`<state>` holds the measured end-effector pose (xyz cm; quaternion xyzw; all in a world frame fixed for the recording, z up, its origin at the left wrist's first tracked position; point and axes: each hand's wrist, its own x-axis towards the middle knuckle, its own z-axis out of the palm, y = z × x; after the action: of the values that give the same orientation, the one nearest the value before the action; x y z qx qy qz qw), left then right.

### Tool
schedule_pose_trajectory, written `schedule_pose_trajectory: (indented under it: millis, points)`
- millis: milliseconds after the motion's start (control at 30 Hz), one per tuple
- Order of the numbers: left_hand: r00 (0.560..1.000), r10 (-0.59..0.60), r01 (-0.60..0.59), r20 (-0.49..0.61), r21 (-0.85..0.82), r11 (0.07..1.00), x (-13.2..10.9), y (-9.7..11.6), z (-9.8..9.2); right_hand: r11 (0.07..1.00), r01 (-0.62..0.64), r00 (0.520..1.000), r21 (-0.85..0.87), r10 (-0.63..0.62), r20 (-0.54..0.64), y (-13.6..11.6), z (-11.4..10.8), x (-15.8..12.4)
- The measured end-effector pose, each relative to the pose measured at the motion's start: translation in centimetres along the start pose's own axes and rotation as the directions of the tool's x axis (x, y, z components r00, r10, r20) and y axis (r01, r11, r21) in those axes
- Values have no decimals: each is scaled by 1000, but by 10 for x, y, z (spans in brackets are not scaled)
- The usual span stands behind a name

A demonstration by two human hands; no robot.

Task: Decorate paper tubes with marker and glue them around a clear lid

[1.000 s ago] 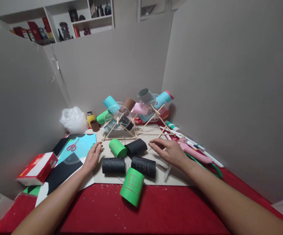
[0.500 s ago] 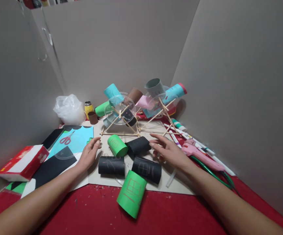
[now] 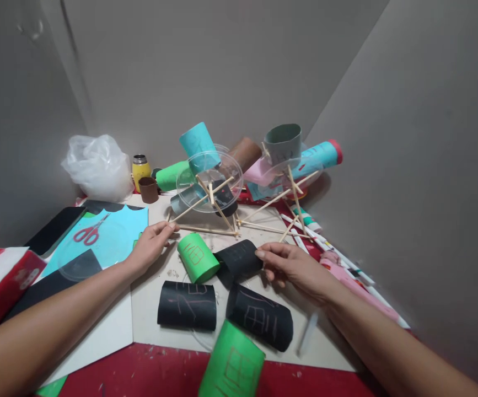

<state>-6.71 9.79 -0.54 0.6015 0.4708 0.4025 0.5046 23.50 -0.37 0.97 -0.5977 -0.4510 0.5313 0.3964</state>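
Observation:
My left hand (image 3: 151, 245) has its thumb and fingers pinched at the left base corner of a stand of wooden sticks (image 3: 201, 229). That stand carries a wheel of clear plastic discs (image 3: 184, 190) with coloured paper tubes around it, among them a blue tube (image 3: 199, 144) and a brown tube (image 3: 245, 154). With curled fingers, my right hand (image 3: 288, 267) grips the right edge of a black paper tube (image 3: 241, 260). Around it lie a green tube (image 3: 197, 258), two more black tubes (image 3: 187, 306) with drawn windows, and a larger green tube (image 3: 234, 361) at the front.
Red scissors (image 3: 86, 236) rest on blue paper at left, near a red-and-white box (image 3: 5, 284). A plastic bag (image 3: 98, 168), yellow bottle (image 3: 141, 172) and short brown tube (image 3: 148, 190) stand behind. Markers (image 3: 346, 259) and a pink glue gun (image 3: 366, 295) line the right wall.
My left hand has moved forward to the stick stand's corner. My right fingers have curled in at the black tube's edge. The view has come closer to the table.

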Motion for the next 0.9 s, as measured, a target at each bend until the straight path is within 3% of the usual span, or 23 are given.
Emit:
schedule_pose_trajectory:
  millis: [100,200,367,900]
  points:
    - [997,35,-37,76,20,999,-1,0,-2,999,18,1000,49,-17,-15,-7,-7,2]
    - [988,74,-86,137,81,993,-1,2,-5,991,81,992,109,-70,-101,-12,-19,5]
    - [982,19,-42,187,124,991,-2,10,-3,976,129,976,175,-93,-198,-7,-30,12]
    - [967,-32,5,251,105,994,-9,19,5,990,22,1000,138,-20,-16,6,-7,8]
